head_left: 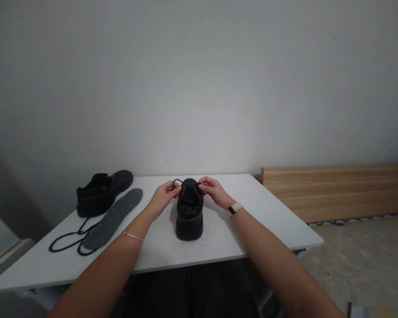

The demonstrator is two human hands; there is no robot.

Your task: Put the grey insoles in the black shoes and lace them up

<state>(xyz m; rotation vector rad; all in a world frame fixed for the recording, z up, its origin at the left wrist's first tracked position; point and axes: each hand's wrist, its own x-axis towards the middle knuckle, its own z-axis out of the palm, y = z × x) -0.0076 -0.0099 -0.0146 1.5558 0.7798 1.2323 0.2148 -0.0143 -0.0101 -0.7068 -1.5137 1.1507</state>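
A black shoe (189, 225) stands upright in front of me, its heel towards me and its toe towards the wall. On its left side, my left hand (166, 195) pinches the black shoelace (175, 180), which makes a small loop above the fingers. My right hand (215, 192) is closed at the shoe's right upper edge, thumb and fingers pinched on the lace there; the fingertips partly hide it. The lacing itself is dark and hard to make out.
On the left of the white table (162, 256) lie a second black shoe (96, 196), a grey insole (114, 218) and a loose black lace (64, 235). A wall rises behind the table. A wooden board (334, 192) stands to the right, above the floor.
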